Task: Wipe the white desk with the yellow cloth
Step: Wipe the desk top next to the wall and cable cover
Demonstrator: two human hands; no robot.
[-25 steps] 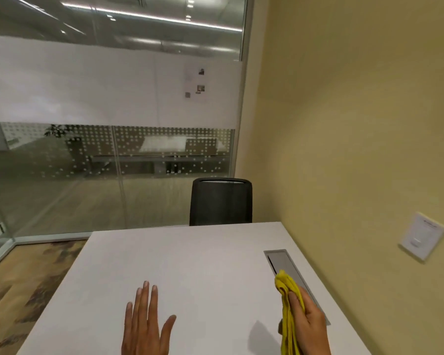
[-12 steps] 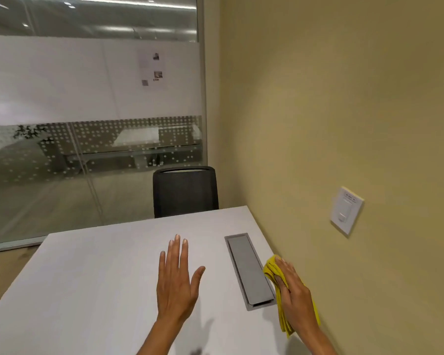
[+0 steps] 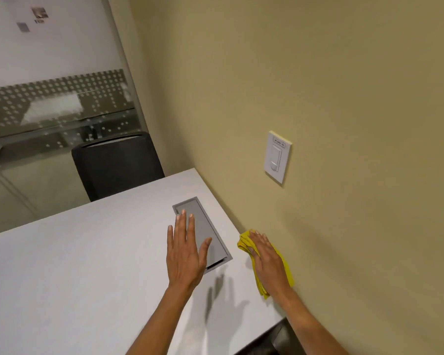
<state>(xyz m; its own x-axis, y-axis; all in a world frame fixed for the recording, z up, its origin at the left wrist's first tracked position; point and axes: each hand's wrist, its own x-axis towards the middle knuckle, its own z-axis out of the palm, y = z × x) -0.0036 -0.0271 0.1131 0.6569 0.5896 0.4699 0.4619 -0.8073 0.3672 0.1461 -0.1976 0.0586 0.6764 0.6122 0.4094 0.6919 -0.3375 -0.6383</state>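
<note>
While my right hand (image 3: 268, 260) lies flat and open on the yellow cloth (image 3: 282, 265) at the table (image 3: 75, 265) edge by the wall, I should press down and slide slowly. My left hand (image 3: 183, 254) hovers open, holding nothing.

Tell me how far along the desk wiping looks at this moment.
Early. Done: no wiped area can be told apart on the white desk. In hand: the right hand presses the yellow cloth flat on the strip by the wall, beside the grey cable hatch. The left hand is spread open, above the hatch's near end. Left: seemingly the broad surface to the left.
</note>
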